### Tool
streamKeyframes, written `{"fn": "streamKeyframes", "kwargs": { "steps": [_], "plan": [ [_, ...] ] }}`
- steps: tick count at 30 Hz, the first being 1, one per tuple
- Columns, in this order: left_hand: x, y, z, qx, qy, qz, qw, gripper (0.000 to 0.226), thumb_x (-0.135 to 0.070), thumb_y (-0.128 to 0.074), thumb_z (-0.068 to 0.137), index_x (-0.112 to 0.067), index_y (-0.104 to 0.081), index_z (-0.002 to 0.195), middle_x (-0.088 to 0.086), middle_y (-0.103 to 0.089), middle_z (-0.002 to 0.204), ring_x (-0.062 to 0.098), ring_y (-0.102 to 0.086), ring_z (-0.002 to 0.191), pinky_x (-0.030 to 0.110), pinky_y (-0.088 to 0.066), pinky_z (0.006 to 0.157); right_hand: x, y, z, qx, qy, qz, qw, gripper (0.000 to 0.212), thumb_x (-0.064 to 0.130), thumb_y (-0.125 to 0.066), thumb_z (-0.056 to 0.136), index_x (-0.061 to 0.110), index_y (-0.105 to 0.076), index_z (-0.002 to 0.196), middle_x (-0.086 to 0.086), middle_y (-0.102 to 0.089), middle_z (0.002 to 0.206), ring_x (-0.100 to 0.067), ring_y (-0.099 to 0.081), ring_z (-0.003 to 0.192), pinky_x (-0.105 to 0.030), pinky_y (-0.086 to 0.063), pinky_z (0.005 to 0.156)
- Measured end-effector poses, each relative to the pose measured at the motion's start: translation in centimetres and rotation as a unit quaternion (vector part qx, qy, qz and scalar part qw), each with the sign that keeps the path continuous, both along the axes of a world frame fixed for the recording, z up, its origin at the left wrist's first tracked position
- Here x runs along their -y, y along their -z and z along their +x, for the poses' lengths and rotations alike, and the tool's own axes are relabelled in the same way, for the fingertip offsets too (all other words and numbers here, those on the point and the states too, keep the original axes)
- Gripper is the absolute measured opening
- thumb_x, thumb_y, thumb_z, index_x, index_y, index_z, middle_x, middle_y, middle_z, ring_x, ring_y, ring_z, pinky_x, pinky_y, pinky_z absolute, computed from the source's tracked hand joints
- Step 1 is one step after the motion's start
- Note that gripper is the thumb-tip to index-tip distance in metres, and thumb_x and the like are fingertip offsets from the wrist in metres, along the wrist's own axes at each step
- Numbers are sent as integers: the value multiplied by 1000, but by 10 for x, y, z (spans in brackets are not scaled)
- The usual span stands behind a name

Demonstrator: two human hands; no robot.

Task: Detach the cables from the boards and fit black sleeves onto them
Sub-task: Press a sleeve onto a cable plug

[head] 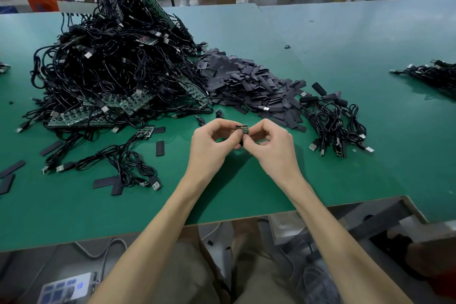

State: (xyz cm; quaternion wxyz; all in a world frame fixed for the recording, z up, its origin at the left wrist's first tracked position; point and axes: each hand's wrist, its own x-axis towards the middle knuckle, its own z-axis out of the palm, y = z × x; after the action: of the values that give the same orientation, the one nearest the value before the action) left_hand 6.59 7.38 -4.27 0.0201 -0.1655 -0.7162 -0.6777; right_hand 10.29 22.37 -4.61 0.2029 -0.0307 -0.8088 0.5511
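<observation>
My left hand [212, 142] and my right hand [270, 142] meet above the green table [345, 57], both pinching a small green board piece [242, 128] between thumbs and fingertips. A short black bit hangs below it between the hands. A big heap of black USB cables on green boards [111, 64] lies at the left. Beside it spreads a pile of flat black sleeves [246, 84]. A bundle of cables with sleeves fitted [335, 116] lies right of my hands.
Loose sleeves [160, 148] and a few cables on a small board [123, 163] lie at the front left. More cables [431, 74] sit at the far right edge. A person sits beyond the table's far left. The table's front edge runs just below my forearms.
</observation>
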Motion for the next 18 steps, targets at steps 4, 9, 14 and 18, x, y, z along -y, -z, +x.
{"fn": "streamKeyframes", "kwargs": {
  "steps": [4,9,14,18],
  "plan": [
    [-1,-2,2,-5,-8,-7,1000,12,-2,-76,89,-14,-74,92,4,-76,82,21,-72,71,18,-55,63,1,2,-1,-5,0,2,1000,9,12,-77,86,17,-69,86,19,-70,73,4,-68,66,-11,-50,63],
    [-1,-4,4,-12,-30,-16,999,10,-2,-76,89,-12,-74,92,2,-76,82,23,-73,72,17,-54,62,4,0,3,-34,-8,25,999,13,10,-75,89,22,-69,89,18,-71,75,6,-69,69,-9,-51,62],
    [0,-2,5,-24,-35,-43,998,8,-8,-77,88,-15,-73,89,0,-75,79,21,-73,70,23,-57,66,5,-2,6,-35,2,47,998,10,10,-74,90,16,-67,85,14,-70,76,6,-68,64,-7,-45,57],
    [-1,-1,5,-17,-34,-50,998,9,-7,-77,88,-14,-72,89,-1,-75,76,19,-73,69,27,-58,72,5,-3,7,-22,0,37,999,14,6,-74,89,11,-63,82,9,-71,76,8,-65,55,-5,-40,52]
  ]
}}
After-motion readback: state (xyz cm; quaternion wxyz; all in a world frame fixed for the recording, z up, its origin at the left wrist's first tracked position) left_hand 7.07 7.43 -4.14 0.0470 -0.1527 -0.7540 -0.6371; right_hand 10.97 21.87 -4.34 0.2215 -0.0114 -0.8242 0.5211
